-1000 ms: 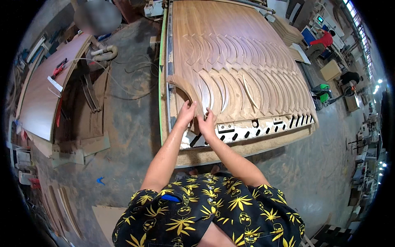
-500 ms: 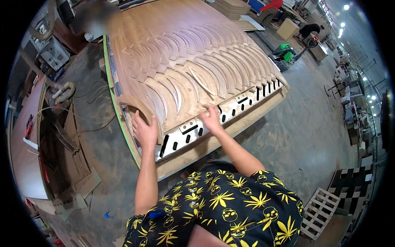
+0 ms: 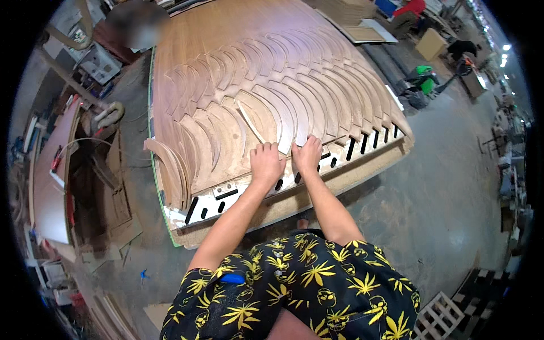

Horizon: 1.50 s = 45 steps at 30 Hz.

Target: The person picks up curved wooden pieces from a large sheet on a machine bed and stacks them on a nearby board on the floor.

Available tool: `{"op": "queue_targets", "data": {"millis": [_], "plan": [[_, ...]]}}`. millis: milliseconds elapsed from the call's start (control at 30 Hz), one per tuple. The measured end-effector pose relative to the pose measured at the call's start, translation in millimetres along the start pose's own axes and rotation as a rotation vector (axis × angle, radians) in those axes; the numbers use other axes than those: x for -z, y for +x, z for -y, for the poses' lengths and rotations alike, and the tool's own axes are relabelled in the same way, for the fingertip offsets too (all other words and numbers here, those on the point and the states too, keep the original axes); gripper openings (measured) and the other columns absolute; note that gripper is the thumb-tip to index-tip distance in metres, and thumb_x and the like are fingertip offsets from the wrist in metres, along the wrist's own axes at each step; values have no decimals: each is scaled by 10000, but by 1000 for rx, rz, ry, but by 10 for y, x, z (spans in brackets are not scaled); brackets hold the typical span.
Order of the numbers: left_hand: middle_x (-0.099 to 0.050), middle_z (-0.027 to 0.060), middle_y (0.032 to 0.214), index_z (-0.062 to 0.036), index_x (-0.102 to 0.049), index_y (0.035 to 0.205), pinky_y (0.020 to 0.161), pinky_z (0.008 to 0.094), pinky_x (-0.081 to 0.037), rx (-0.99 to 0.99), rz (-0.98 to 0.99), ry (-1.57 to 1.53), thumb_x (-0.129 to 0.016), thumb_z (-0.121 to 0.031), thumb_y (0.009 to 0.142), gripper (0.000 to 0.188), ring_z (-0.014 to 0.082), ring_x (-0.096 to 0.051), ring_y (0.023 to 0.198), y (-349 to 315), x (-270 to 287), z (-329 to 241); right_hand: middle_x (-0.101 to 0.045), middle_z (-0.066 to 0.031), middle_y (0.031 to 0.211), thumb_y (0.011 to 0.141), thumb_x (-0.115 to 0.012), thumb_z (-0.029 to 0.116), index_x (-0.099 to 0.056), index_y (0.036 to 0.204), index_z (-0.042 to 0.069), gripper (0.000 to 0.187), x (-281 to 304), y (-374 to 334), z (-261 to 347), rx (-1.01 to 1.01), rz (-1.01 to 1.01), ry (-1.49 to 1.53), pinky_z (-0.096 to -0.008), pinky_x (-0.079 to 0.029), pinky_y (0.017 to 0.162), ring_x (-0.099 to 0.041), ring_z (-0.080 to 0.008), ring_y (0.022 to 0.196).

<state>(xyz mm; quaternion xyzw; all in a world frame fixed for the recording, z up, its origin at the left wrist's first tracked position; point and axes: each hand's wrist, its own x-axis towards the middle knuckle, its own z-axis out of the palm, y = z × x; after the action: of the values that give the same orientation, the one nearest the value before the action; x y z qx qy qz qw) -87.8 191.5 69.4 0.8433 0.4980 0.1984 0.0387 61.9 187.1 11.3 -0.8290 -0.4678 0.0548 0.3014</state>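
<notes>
Panel [image 3: 226, 22]: large brown wood-grain sheet, bearing two rows of curved cuts.
Strip [image 3: 287, 131]: pale brown, crescent-shaped wooden piece; lay in the nearer row.
Left hand [image 3: 267, 163]: fingers partly curled by the strip's near end; grip could not be told.
Right hand [image 3: 307, 153]: partly curled, just right of that end; hold likewise unclear.
Stack [image 3: 174, 170]: curved brown wooden pieces; sat at panel's near left corner.

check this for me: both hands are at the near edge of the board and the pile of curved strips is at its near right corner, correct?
Not quite: the pile is at the near left corner of the board, as the head view shows. The left hand and right hand are indeed at its near edge.
</notes>
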Motion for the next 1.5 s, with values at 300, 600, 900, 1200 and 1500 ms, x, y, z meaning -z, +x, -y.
{"op": "queue_targets", "data": {"millis": [300, 600, 900, 1200, 1500], "plan": [[-646, 102, 940, -71, -674, 914, 809, 418, -405, 224, 84, 328, -716, -408, 764, 372, 276, -568, 993, 296, -477, -345, -526, -289, 1184, 671, -767, 270, -474, 1232, -64, 716, 206, 295, 146, -147, 16, 310, -471, -406, 1019, -499, -428, 1143], [-686, 135, 928, -71, -697, 894, 826, 414, -470, 386, 234, 176, -797, -422, 674, 426, 285, -637, 942, 518, -498, -334, -663, -167, 968, 849, -706, 230, -533, 1214, -18, 474, -230, 893, -256, -594, 492, 1200, -364, -507, 717, -615, -248, 766], [-705, 208, 1018, -13, -740, 1084, 828, 387, -551, 493, 177, -277, -781, -403, 635, 596, 339, -691, 918, 602, -110, -183, -694, -150, 1021, 962, -584, 167, -528, 1280, -35, 381, 298, 1259, -338, -504, 667, 1354, -408, -501, 806, -657, -295, 919], [-633, 36, 978, -2, -598, 1235, 743, 278, -501, 699, -335, -1918, -677, -432, 896, 553, 136, -588, 794, 230, 183, 107, -669, -266, 1092, 900, -547, 25, -487, 1371, 71, 476, 953, 1221, -407, 291, 204, 364, -520, -501, 821, -640, -460, 990], [-652, 32, 965, 77, -695, 1095, 735, 250, -485, 750, -483, -1023, -794, -164, 840, 364, 96, -582, 830, -384, 1009, 268, -682, -191, 1114, 918, -575, -33, -449, 1322, -25, 423, 483, 929, -85, -625, 941, 1532, -329, -573, 822, -693, -285, 989]]}}
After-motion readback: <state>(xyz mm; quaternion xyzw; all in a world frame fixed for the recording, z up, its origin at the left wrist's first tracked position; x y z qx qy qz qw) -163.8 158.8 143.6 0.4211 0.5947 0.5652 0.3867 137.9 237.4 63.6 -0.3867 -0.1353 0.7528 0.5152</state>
